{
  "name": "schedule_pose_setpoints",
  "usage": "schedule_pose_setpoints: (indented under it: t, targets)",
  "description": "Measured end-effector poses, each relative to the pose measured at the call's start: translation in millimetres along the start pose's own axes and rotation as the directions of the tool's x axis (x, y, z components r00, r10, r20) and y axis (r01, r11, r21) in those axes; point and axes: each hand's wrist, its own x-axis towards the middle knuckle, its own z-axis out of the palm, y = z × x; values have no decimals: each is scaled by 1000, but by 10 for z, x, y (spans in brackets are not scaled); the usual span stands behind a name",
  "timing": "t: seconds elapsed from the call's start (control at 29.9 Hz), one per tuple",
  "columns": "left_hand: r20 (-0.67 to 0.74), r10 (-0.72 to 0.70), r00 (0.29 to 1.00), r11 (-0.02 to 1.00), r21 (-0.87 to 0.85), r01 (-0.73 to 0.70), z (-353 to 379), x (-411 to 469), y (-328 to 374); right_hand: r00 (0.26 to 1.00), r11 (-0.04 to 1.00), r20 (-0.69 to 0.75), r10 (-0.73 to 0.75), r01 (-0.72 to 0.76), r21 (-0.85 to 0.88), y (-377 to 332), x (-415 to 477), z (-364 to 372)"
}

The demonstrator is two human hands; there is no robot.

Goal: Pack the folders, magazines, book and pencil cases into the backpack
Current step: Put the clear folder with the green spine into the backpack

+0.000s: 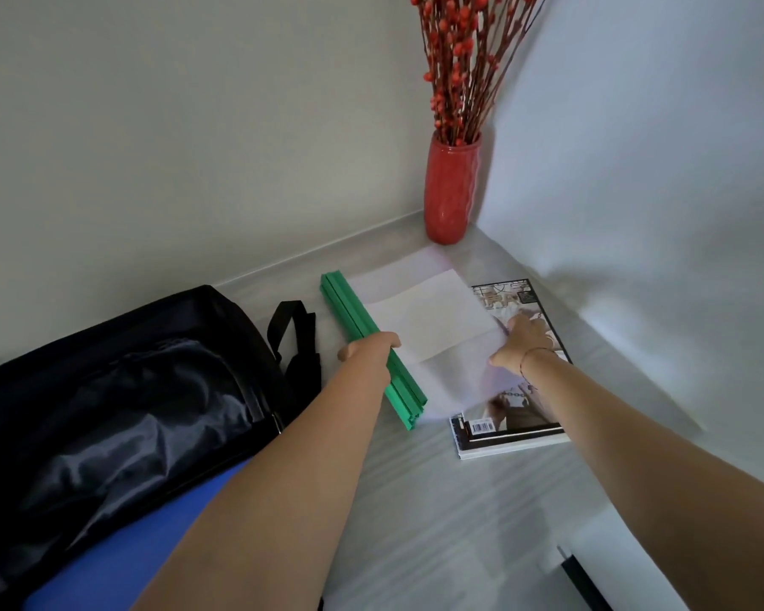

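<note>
I saw matt black cloth on the backpack (120,390), translucent frosted plastic folders (420,328) with green plastic spines, glossy magazines (514,416), a glossy red vase (448,191), and a grey wood-grain bench (437,500).

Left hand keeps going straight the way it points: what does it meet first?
The left hand now grips the folders' green spine; past that, the clear folder cover, then probably the red vase, though depth is unclear.

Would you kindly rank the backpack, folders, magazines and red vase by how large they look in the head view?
1. backpack, though nearest the camera.
2. folders.
3. magazines, partly covered by the folders, so 2 and 3 are unsure.
4. red vase.
</note>
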Motion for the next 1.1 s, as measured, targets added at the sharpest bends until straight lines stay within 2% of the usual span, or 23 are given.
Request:
schedule_pose_setpoints:
  t: [0.07, 0.17, 0.23, 0.3, 0.37, 0.43, 0.5, 0.53, 0.67, 0.77, 0.9, 1.0, 1.1]
  targets:
    - [47, 53, 998, 998, 23, -54, -69, -26, -56, 999, 998, 41, -3, 1, 66, 32, -15, -10]
    - [-7, 237, 971, 968, 82, -236, -135, -106, -149, 996, 989, 60, -60, 51, 142, 146, 33, 27]
    - [26, 400, 916, 908, 121, -400, -174, -245, -144, 990, 964, 76, -121, 99, 245, 149, -52, -17]
    - [103, 517, 850, 835, 159, -527, -238, -424, -84, 985, 896, 75, -153, 106, 432, 141, -70, -47]
    - [192, 581, 791, 769, 189, -611, -329, -612, 9, 979, 732, 63, -194, 102, 673, 82, -123, -127]
    - [254, 619, 743, 717, 203, -666, -424, -796, 91, 952, 488, 125, -279, 29, 873, -3, -199, -265]
    - [295, 633, 715, 698, 182, -693, -532, -906, 151, 907, 322, 145, -394, -12, 947, -42, -223, -440]
    - [303, 634, 711, 697, 174, -696, -581, -938, 174, 890, 293, 123, -440, 13, 956, -43, -255, -542]
    - [256, 628, 735, 726, 149, -672, -718, -935, 203, 826, 271, -20, -563, 207, 940, 16, -438, -866]
    - [243, 604, 759, 765, 88, -638, -754, -894, 96, 800, 358, 17, -600, 249, 900, 65, -560, -784]
    - [265, 573, 775, 803, 6, -596, -724, -858, -30, 835, 420, 35, -549, 240, 875, 165, -589, -560]
    - [248, 567, 786, 809, 14, -588, -661, -890, -73, 859, 540, 49, -509, 275, 796, 187, -629, -475]
    - [237, 564, 791, 812, 18, -584, -669, -933, -74, 885, 612, 14, -465, 310, 727, 148, -723, -493]
